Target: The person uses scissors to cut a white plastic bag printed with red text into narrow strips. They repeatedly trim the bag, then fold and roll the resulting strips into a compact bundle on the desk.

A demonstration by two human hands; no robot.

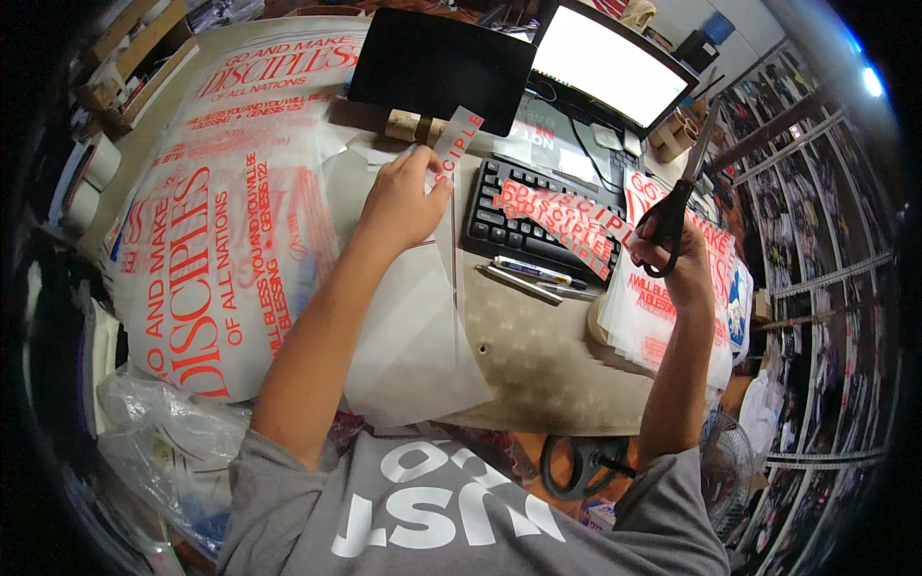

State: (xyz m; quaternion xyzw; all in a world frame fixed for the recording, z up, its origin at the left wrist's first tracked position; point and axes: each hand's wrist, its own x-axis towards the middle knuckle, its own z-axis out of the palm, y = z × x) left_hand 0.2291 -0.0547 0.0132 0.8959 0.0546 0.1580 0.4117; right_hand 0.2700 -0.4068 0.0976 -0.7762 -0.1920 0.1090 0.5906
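- The left hand [408, 197] pinches one red-lettered strip [459, 144] by its lower end, perhaps to keep its letters uncovered.
- The right hand [687, 269] grips one pair of scissors [677, 206] by the handles, blades up, probably out of the way.
- At least three loose strips [547, 211] overlap one keyboard [488, 213].
- At least two pens [538, 272] lie toward the worktop's [523, 370] near edge.
- Printed sheets [206, 288], uncountable, cover its left end.

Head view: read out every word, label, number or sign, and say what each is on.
I won't copy wording; print stands on:
Sheets at left: large red capitals.
Strip in left hand: red capitals.
Strips over keyboard: red capitals.
Sheets at right: red capitals.
Grey shirt: white letters.
Keyboard keys, pen, other small print: unreadable.
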